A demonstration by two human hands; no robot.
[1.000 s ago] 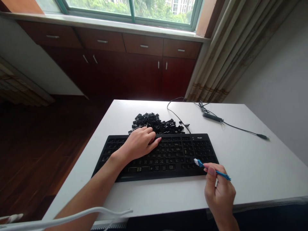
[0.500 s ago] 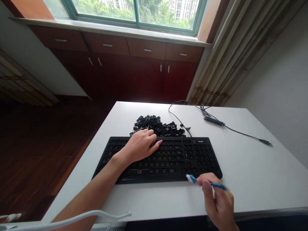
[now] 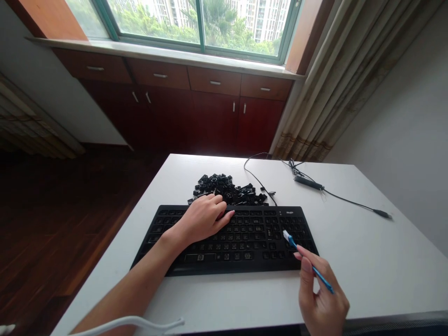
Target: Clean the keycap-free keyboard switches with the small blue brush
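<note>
While the left hand (image 3: 205, 214) lies across the far edge of the black keyboard (image 3: 224, 268), its thumb reaches out over the top rows and its other fingers curl inward, their tips mostly hidden. Whether it grips the edge or merely presses on it, I cannot tell; either would plausibly keep the board from sliding. The right hand (image 3: 324, 294), at the keyboard's near right corner, has a slim blue brush (image 3: 292, 241) pinched between thumb and fingers like a pen, a hold that seems suited to small, directed strokes. Its white bristles point at the keyboard's right-hand block; contact is too fine to judge.

The keyboard sits flat, long side toward the person, its key positions bared of their caps, which probably leaves the gaps between them reachable. Just beyond its far edge, loose black keycaps (image 3: 217, 183) lie heaped, perhaps placed there to be near without covering the board. From that same edge a thin cable (image 3: 257, 176) loops away to a bundle and a dark bar (image 3: 308, 182), then on to a plug (image 3: 381, 213) out to the keyboard's right. Under the keyboard is a white table (image 3: 371, 261); well beyond it stand red-brown cabinets (image 3: 210, 116) below a window (image 3: 161, 23).
</note>
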